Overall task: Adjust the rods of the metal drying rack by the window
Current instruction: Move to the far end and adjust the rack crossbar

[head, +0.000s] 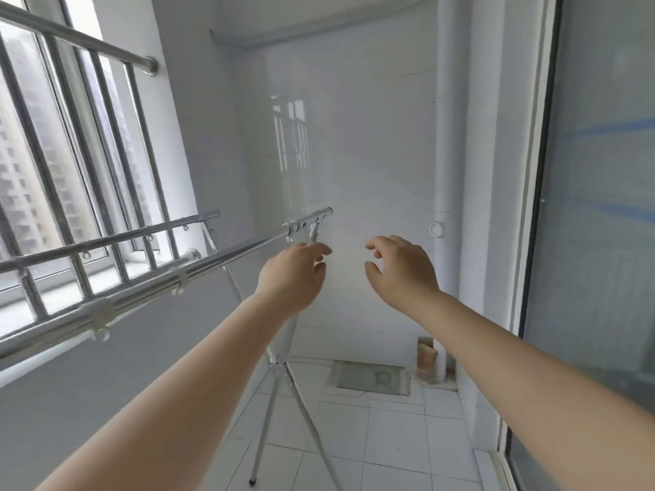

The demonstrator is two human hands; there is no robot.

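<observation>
Early stage, by the look of it. Metal drying rack (pixel 283 366) standing on the tiled floor (pixel 390 437) beside the barred window (pixel 71 171), legs spread, two horizontal rods running from lower left toward the white wall. Near rod (pixel 230 255) reaching past its bracket at the far end; far rod (pixel 141 235) closer to the window, untouched. Left hand (pixel 292 274) loosely curled just below the near rod's end bracket, fingertips close to the metal, contact impossible to confirm. Right hand (pixel 402 265) spread and empty, well apart from the rack, gripping nothing. No firm hold on either rod yet; apparently the whole adjustment left to do.
</observation>
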